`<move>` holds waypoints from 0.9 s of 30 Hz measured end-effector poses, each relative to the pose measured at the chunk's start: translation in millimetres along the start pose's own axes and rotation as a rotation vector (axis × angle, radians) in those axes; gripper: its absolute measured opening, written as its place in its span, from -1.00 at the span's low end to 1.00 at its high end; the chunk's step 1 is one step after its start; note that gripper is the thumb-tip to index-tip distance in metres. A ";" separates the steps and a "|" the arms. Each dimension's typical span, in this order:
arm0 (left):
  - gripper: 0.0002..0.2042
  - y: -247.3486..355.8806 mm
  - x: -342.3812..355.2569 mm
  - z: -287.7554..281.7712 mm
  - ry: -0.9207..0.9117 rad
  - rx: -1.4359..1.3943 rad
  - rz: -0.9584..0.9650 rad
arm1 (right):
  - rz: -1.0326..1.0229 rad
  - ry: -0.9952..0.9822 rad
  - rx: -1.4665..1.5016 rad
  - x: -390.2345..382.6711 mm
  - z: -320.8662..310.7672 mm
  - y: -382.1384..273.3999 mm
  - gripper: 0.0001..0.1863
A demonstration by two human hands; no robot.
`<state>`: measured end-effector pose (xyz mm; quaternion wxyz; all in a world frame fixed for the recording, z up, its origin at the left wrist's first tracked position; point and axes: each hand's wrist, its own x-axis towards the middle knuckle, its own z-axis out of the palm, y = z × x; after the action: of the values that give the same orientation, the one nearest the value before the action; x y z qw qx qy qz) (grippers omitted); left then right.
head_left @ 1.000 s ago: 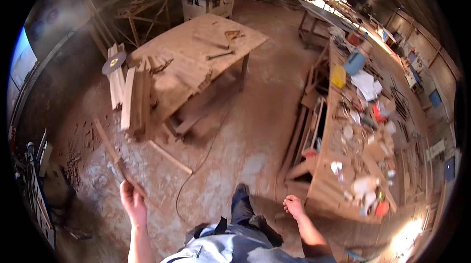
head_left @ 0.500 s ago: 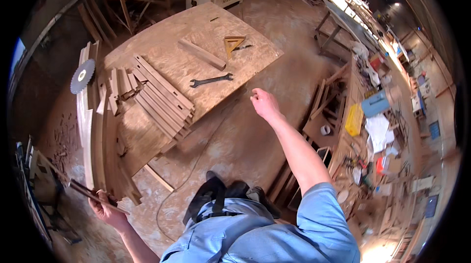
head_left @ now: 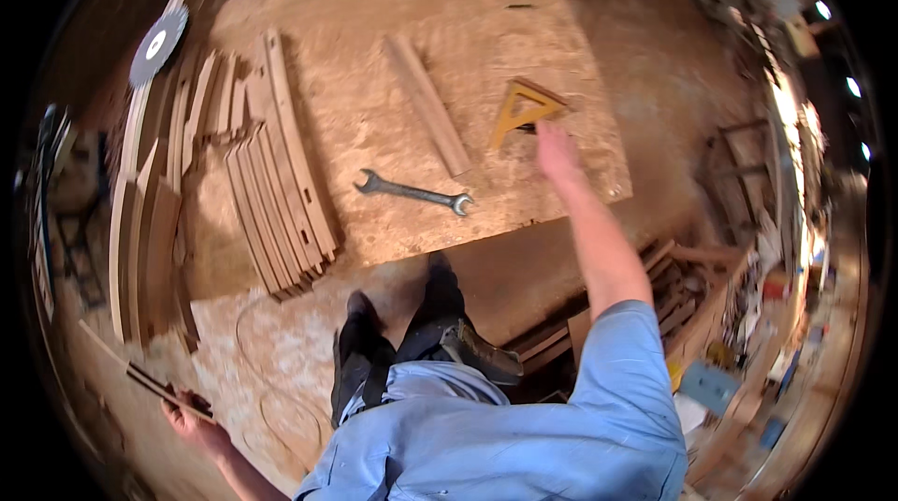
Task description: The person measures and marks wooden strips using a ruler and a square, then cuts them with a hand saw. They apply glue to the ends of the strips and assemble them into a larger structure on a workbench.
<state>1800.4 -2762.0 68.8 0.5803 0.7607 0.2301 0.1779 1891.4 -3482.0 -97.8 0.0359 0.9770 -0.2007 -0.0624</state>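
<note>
At the lower left my left hand (head_left: 190, 415) is closed round a thin strip (head_left: 150, 381), dark along one side and pale along the other. My right arm stretches over the near right of the plywood tabletop (head_left: 524, 33). My right hand (head_left: 558, 147) is down on it beside a yellow triangular square (head_left: 513, 115). A dark end of a pen (head_left: 528, 128) shows by my fingertips; the rest lies hidden under the hand. The fingers are blurred, so their grip is unclear. Left of this hand lie an open-ended wrench (head_left: 414, 192) and a single wooden bar (head_left: 427, 106).
Several slotted wooden strips (head_left: 271, 206) lie side by side on the table's left. Beyond them a circular saw blade (head_left: 159, 45) rests on long stacked boards (head_left: 131, 248). Wood offcuts (head_left: 673, 286) fill a rack at the right. A cable (head_left: 241, 337) curls on the floor.
My right hand has moved forward from beyond the table's edge to the pen beside the yellow square. I am closer to the table. My left hand still holds the strip.
</note>
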 end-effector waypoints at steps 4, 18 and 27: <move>-0.80 2.2 -46.5 9.3 0.044 0.084 -0.060 | -0.246 -0.017 0.005 18.6 -2.0 19.5 -0.79; -0.77 -18.3 -145.8 -34.4 0.446 0.133 -0.250 | -0.532 -0.149 0.028 64.6 -25.7 -7.3 -0.53; -0.90 -82.8 -192.9 -141.1 0.785 0.007 -0.460 | -0.406 -0.149 0.222 70.4 -27.0 -5.9 -0.67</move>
<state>1552.4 -2738.1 25.4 0.4710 0.5667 0.5964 0.3184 1961.6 -3503.2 -79.2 -0.0997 0.9880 -0.0081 -0.1179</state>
